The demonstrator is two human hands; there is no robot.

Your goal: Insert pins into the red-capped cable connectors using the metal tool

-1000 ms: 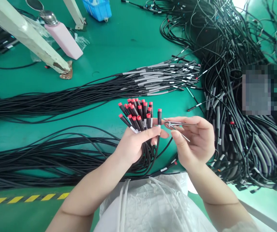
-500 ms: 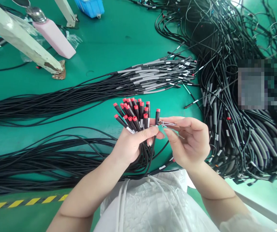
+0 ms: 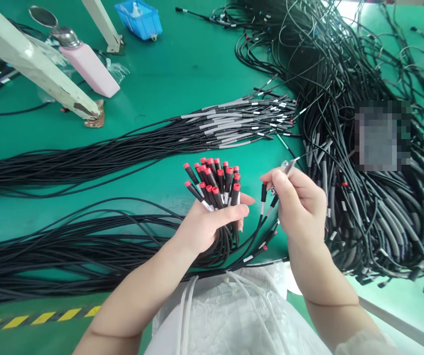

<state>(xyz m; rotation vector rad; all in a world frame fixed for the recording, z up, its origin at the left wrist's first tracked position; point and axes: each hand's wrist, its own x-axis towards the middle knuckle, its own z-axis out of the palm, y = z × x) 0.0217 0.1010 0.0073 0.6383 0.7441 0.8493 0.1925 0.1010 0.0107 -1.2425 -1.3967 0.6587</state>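
Note:
My left hand [image 3: 208, 224] is closed round a bunch of black cables with red-capped connectors [image 3: 215, 182] that fan upward from my fist. My right hand [image 3: 300, 207] is closed on metal tweezers [image 3: 288, 168], whose end pokes out above my fingers. It also pinches a single black cable with a red-capped connector [image 3: 264, 192], held a little right of the bunch. The cables trail down and left over the green table [image 3: 167, 74].
A laid-out bundle of black cables with grey sleeves [image 3: 234, 123] lies beyond my hands. A large tangled cable heap [image 3: 363, 148] fills the right. A pink bottle [image 3: 86, 64], a white frame leg [image 3: 37, 69] and a blue tray [image 3: 139, 19] stand at the back left. White plastic [image 3: 234, 315] covers my lap.
The single red-capped cable that stood at the bunch's right edge is now apart from it, in my right hand. The tweezers turned from level to pointing up.

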